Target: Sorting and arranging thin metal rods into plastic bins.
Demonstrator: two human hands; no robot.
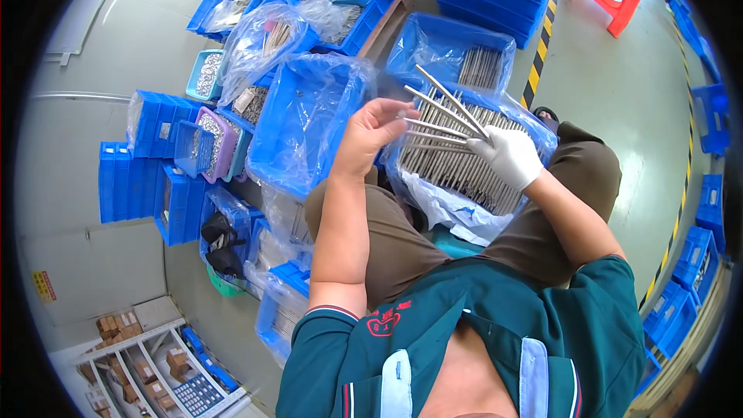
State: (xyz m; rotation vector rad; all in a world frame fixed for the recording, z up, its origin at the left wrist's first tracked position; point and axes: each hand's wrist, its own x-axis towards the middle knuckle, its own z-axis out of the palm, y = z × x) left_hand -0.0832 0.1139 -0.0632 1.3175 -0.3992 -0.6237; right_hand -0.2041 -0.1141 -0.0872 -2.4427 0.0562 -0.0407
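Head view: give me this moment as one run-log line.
right hand: gloved, holding fanned metal rods | left hand: bare, at rod tips, contact unclear | below: rod-filled blue bin | beside it: plastic-lined blue bin

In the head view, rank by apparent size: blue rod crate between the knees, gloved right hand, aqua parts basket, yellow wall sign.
1. Blue rod crate
2. Gloved right hand
3. Aqua parts basket
4. Yellow wall sign
Nearness to the camera enlarges the hand.

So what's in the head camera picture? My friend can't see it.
A white-gloved right hand holds a fan of metal rods, with the bare left hand close to their tips. Below is a blue bin of similar rods, near other bins.
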